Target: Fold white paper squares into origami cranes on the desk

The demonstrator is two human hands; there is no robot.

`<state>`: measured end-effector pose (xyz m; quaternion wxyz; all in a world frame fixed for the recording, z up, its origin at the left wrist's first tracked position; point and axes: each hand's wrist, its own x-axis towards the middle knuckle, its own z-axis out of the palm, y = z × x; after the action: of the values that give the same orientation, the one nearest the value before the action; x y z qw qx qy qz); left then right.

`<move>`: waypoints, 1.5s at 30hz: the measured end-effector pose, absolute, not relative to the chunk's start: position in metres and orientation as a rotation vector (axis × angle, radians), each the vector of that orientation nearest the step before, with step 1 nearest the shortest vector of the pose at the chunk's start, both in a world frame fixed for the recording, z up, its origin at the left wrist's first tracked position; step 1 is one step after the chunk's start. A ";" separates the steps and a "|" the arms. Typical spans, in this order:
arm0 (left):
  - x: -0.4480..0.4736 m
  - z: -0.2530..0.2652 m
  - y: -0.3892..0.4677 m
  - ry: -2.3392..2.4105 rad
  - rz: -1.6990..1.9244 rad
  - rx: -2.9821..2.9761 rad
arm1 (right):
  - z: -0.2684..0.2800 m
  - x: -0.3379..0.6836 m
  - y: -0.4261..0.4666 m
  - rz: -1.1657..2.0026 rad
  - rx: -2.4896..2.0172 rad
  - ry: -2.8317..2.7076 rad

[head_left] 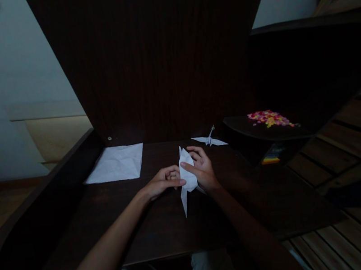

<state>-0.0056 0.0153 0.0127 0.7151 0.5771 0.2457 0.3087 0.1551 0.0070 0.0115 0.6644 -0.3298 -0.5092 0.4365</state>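
Observation:
Both hands grip a partly folded white origami paper (189, 177) above the dark desk. It has a broad middle panel and narrow points; one long point hangs down toward me. My left hand (169, 180) pinches its left edge, thumb on the front, the other fingers curled. My right hand (202, 165) holds the right side with the thumb pressed on the panel and the fingers behind. Beyond my right hand lies a finished-looking white paper crane (210, 140) with its wings spread. White paper sheets (118, 163) rest at the back left.
The dark wooden desk (155, 235) has a raised side panel (49, 192) on the left and a tall back board (161, 56). On a curved shelf (241, 127) at the right lies a heap of small pink, red and yellow pieces (270, 118).

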 end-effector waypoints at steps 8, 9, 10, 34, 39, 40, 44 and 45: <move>-0.009 0.017 0.018 0.602 0.772 1.335 | 0.016 0.159 0.007 0.957 -0.767 -1.069; -0.008 0.017 0.017 0.598 0.768 1.331 | 0.016 0.158 0.007 0.941 -0.775 -1.069; -0.007 0.017 0.017 0.597 0.762 1.330 | 0.016 0.158 0.007 0.921 -0.784 -1.074; -0.008 0.004 0.026 0.873 1.299 1.614 | -0.005 0.154 0.015 0.701 -0.917 -1.181; -0.011 0.001 0.022 0.937 1.212 2.021 | -0.006 0.154 0.011 0.599 -0.971 -1.284; -0.011 0.000 0.022 0.963 1.217 2.064 | -0.006 0.153 0.011 0.585 -0.975 -1.305; -0.012 -0.001 0.021 1.065 1.240 2.177 | -0.006 0.152 0.011 0.629 -0.948 -1.308; -0.012 -0.001 0.021 1.079 1.250 2.205 | -0.006 0.152 0.011 0.680 -0.926 -1.288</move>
<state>-0.0124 0.0213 -0.0012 0.1919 0.7855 0.3844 0.4454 0.1515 0.0111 -0.0058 0.6501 -0.4077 -0.5669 0.2994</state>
